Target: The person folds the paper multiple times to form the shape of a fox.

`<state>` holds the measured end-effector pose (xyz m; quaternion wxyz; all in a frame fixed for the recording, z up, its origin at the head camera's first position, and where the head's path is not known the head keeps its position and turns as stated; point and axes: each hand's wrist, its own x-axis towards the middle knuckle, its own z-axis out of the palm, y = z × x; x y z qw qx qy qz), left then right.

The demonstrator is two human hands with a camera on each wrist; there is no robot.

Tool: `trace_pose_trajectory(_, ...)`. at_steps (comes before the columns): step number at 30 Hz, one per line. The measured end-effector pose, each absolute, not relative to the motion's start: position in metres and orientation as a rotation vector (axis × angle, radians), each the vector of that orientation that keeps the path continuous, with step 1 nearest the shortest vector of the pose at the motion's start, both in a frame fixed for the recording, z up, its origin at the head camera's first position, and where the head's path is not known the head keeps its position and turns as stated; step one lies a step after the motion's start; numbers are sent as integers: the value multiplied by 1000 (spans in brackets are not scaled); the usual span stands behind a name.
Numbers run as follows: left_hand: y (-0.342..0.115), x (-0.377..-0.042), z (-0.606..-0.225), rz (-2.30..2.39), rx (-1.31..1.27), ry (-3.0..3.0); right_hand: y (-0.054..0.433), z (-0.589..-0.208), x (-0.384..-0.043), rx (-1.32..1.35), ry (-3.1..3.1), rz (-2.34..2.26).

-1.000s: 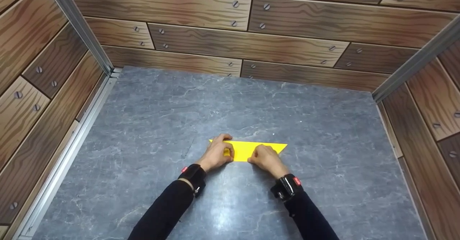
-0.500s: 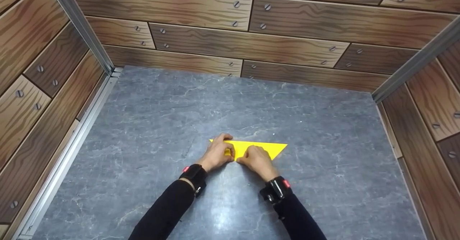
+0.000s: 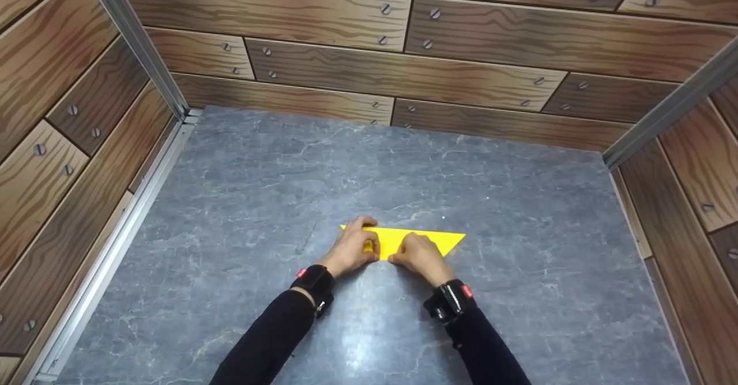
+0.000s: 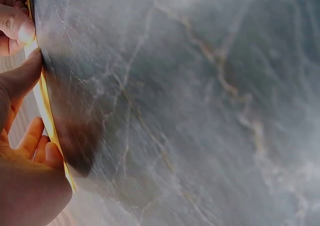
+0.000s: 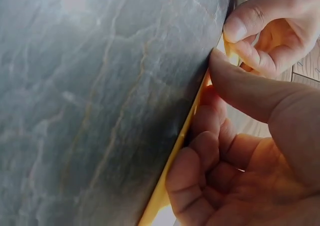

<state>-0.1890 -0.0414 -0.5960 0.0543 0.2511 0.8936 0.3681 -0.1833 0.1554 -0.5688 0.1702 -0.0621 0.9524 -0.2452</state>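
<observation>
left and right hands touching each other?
Apart: in the head view, yellow sheet shows in the gap between the left hand and the right hand.

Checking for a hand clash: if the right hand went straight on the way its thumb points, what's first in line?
Most likely the left hand, just across a narrow gap at the near edge of the yellow paper; exact depth is hard to judge.
</observation>
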Motion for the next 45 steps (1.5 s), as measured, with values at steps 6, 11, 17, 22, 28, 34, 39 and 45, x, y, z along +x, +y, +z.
trace_pose_trajectory(6,-40,-190,-597,1088,750,2735,176,-567,-182,-127,2730,-688)
trace_pose_trajectory(11,-41,-189,-596,1087,747,2721,192,-567,-181,-104,2714,-691)
trace_pose_trajectory(17,-42,-188,-597,1105,766,2719,213,-568,-178,-91,2703,-698)
trace_pose_trajectory(22,-42,-188,-597,1103,771,2720,232,-568,-177,-69,2686,-693)
trace_pose_trajectory(28,-40,-187,-597,1068,787,2727,248,-567,-175,-37,2685,-690)
trace_pose_trajectory(34,-41,-185,-597,1046,746,2734,247,-569,-174,-79,2699,-764)
trace_pose_trajectory(39,-41,-185,-597,1033,732,2727,225,-568,-171,-151,2774,-902)
trace_pose_trajectory(45,-39,-188,-595,1035,726,2709,193,-577,-175,-276,2794,-924)
